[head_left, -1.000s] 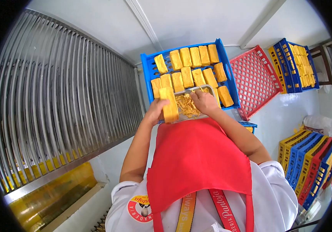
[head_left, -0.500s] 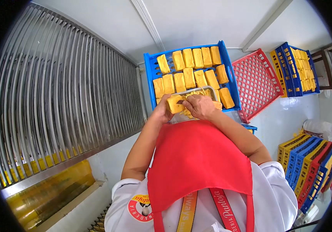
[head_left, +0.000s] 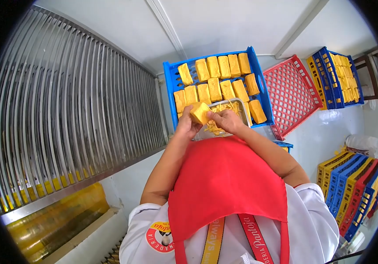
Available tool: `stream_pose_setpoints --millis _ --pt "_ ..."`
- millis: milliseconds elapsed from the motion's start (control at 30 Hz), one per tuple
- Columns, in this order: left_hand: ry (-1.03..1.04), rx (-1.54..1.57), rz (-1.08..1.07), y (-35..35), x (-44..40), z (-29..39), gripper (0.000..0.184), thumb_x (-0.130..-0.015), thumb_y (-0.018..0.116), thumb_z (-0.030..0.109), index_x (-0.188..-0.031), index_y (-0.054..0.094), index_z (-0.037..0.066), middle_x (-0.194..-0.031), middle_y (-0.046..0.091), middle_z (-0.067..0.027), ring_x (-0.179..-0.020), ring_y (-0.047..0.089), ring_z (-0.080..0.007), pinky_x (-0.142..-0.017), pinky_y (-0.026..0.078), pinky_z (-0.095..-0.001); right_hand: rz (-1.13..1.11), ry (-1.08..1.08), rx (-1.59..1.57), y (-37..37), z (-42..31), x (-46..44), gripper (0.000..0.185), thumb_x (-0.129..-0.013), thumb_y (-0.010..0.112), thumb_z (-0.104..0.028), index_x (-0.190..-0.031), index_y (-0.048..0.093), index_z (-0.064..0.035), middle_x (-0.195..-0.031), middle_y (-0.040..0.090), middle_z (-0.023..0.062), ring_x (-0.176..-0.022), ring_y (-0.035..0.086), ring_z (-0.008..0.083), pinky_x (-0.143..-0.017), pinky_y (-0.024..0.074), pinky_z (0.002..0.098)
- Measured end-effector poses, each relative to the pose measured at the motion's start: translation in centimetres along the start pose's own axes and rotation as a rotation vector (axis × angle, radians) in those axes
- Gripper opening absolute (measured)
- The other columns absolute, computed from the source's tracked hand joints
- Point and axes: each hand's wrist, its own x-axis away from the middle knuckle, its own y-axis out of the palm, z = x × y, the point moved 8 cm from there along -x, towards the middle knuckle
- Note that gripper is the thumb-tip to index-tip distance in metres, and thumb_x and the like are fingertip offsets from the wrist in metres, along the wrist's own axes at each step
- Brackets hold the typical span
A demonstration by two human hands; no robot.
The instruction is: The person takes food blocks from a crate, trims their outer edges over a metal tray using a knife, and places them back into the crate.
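My left hand is wrapped around a yellow loaf-shaped block, held tilted above a metal tray. Close against the block's right side, my right hand is closed with its thumb at the edge. The short dark knife seen in it a moment ago is now mostly hidden by the fingers and block. Beneath the hands, the metal tray holds thin yellow trimmings. It rests in the near part of a blue crate, where several more yellow blocks stand in rows.
A slatted metal rack rises on the left. To the right lies a red lattice crate, with a blue crate of yellow blocks beyond it. Stacked coloured crates stand at the lower right.
The block has been turned in my left hand, so a different face and corner show. My right hand has shifted slightly, and the knife blade has gone out of sight.
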Motion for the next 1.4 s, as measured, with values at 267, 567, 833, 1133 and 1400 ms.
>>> stream_pose_setpoints --millis 267,567,833,1133,1400 --pt "-0.087 0.207 -0.061 1.9 -0.4 -1.5 0.036 -0.093 0.051 0.044 -0.106 0.063 0.013 -0.095 0.068 -0.0004 -0.078 0.067 -0.016 -0.056 0.057 -0.0266 0.222 -0.147 0.141 -1.5 -0.8 0.8 0.081 -0.076 0.056 -0.08 -0.092 0.069 -0.0027 -0.079 0.069 0.0199 -0.083 0.069 0.0362 -0.074 0.0528 0.0448" --pt "-0.104 0.277 -0.131 2.9 -0.5 -2.8 0.037 -0.095 0.049 0.043 -0.109 0.063 0.012 -0.102 0.067 -0.003 -0.087 0.067 -0.019 -0.067 0.06 -0.0314 0.163 -0.173 0.245 -0.5 -1.5 0.6 0.077 -0.079 0.055 -0.077 -0.095 0.069 -0.0029 -0.081 0.07 0.0215 -0.082 0.069 0.0398 -0.073 0.0538 0.0484" --pt "0.234 0.06 0.125 -0.7 -1.1 -0.8 0.057 -0.092 0.063 0.033 -0.132 0.032 0.007 -0.119 0.056 -0.0137 -0.099 0.064 -0.0287 -0.066 0.06 -0.0377 0.303 -0.167 0.303 -3.4 -2.1 0.6 0.087 -0.062 0.065 -0.084 -0.088 0.069 -0.0016 -0.081 0.069 0.024 -0.077 0.07 0.039 -0.069 0.0548 0.0465" --pt "0.433 -0.07 0.164 0.7 1.0 0.8 0.064 -0.091 0.067 0.028 -0.133 0.022 0.01 -0.119 0.054 -0.015 -0.092 0.065 -0.0272 -0.063 0.059 -0.0392 0.122 -0.187 0.433 -0.5 -1.6 -0.4 0.076 -0.085 0.045 -0.076 -0.094 0.071 -0.0057 -0.083 0.07 0.0224 -0.083 0.069 0.0396 -0.075 0.0536 0.0487" --pt "-0.129 0.071 0.008 3.1 2.5 -0.4 0.034 -0.092 0.06 0.047 -0.101 0.064 0.015 -0.085 0.069 -0.0023 -0.06 0.063 -0.0104 -0.044 0.05 -0.0195 0.163 -0.351 0.365 -3.0 -1.6 0.3 0.08 -0.06 0.073 -0.076 -0.089 0.066 -0.0018 -0.084 0.07 0.019 -0.081 0.068 0.0376 -0.074 0.0527 0.0456"
